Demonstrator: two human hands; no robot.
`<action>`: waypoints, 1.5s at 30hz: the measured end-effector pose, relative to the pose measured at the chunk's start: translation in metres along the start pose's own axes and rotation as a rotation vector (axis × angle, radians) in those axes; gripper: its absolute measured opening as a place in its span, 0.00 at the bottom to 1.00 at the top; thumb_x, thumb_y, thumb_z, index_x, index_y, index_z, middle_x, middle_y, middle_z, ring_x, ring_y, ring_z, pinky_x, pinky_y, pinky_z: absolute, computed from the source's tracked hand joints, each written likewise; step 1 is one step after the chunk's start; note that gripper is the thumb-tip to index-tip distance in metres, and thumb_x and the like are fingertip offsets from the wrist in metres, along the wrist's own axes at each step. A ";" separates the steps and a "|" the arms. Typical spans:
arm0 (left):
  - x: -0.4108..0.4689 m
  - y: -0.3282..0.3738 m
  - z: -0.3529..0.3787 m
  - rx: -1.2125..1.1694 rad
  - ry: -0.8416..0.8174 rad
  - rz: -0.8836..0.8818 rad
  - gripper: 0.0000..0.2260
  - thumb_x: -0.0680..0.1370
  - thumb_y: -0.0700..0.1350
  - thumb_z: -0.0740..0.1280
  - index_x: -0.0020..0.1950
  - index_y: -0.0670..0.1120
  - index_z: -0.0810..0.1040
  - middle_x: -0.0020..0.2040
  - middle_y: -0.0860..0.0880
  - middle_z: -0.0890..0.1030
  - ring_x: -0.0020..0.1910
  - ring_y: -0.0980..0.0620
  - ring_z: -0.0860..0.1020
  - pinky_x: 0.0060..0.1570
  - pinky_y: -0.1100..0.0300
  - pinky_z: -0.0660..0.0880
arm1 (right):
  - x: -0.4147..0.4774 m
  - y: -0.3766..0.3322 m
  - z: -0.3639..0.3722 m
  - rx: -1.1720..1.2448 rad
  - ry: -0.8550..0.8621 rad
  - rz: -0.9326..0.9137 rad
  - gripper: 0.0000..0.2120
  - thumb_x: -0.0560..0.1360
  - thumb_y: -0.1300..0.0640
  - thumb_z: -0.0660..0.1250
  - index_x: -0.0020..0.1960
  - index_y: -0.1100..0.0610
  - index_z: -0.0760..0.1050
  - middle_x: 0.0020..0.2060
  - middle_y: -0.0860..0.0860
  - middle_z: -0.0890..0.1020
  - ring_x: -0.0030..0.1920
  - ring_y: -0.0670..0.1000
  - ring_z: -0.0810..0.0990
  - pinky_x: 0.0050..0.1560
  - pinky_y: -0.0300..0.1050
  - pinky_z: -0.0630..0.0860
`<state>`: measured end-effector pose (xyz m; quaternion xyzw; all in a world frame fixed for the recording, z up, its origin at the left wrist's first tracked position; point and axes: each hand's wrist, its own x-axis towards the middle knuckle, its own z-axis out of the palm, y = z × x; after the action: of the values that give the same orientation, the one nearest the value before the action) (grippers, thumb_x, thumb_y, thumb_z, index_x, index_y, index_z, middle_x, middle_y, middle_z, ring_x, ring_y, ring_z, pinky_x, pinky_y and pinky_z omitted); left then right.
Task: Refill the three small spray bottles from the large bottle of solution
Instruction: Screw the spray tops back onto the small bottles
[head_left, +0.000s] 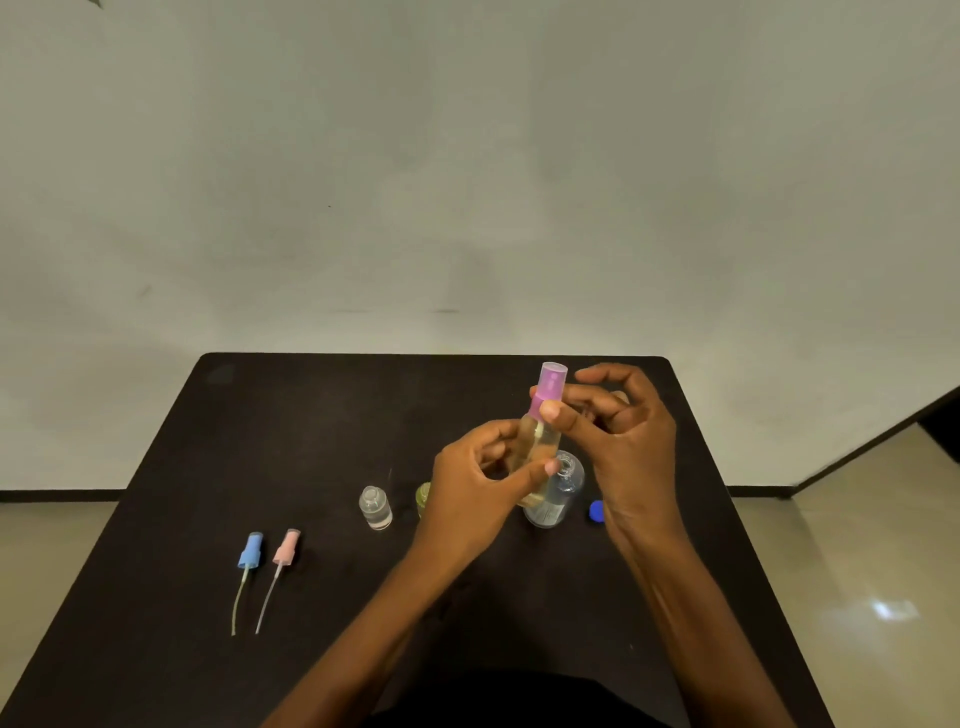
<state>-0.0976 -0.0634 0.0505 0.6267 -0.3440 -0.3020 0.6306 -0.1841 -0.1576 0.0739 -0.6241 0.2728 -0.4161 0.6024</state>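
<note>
Hands meet above the middle of the black table (311, 415), both on 1 small spray bottle (543, 441) of yellowish liquid, held off the surface and tilted slightly to the right at the top. The left hand (478, 488) grips the bottle's body, thumb across the near side and fingers curled round the far side. The right hand (628, 436) pinches the purple spray head (551, 382) at its collar between thumb and forefinger, with its other fingers loosely curled and apart from the bottle. Just behind the held bottle's base stands the large bottle (563, 491), clear, upright and open at the mouth; whether the 2 touch cannot be told. Its blue cap (596, 512) lies on the table just to the right, partly hidden by the right wrist. Left of the left hand stands a clear small bottle (375, 508), open-topped, and between it and the hand a greenish bottle (423, 496) shows only in part. Nearer the left edge lie a blue sprayer (249, 552) and a pink sprayer (286, 548), side by side and apart, their dip tubes pointing toward the person.
</note>
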 end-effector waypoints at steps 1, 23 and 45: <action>0.000 0.000 0.001 -0.015 -0.036 -0.011 0.13 0.70 0.41 0.73 0.51 0.53 0.77 0.47 0.53 0.83 0.47 0.58 0.81 0.46 0.67 0.77 | 0.001 0.000 -0.002 -0.020 -0.001 -0.013 0.20 0.60 0.56 0.74 0.50 0.53 0.73 0.40 0.48 0.84 0.43 0.50 0.84 0.45 0.43 0.80; 0.016 -0.011 0.007 0.023 -0.275 0.005 0.15 0.73 0.39 0.69 0.58 0.51 0.76 0.50 0.56 0.82 0.52 0.60 0.80 0.49 0.68 0.76 | 0.003 0.018 -0.021 -0.334 -0.016 -0.098 0.10 0.63 0.40 0.72 0.39 0.43 0.76 0.39 0.49 0.79 0.47 0.58 0.78 0.48 0.53 0.78; 0.026 -0.043 0.016 0.109 -0.230 0.055 0.16 0.73 0.42 0.70 0.58 0.54 0.75 0.47 0.56 0.81 0.50 0.58 0.80 0.52 0.61 0.78 | -0.005 0.043 -0.015 -0.470 0.211 -0.151 0.07 0.67 0.49 0.69 0.38 0.52 0.75 0.37 0.44 0.75 0.43 0.48 0.72 0.40 0.27 0.70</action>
<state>-0.0934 -0.0956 0.0091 0.6116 -0.4470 -0.3354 0.5601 -0.1924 -0.1671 0.0299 -0.7184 0.3759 -0.4481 0.3765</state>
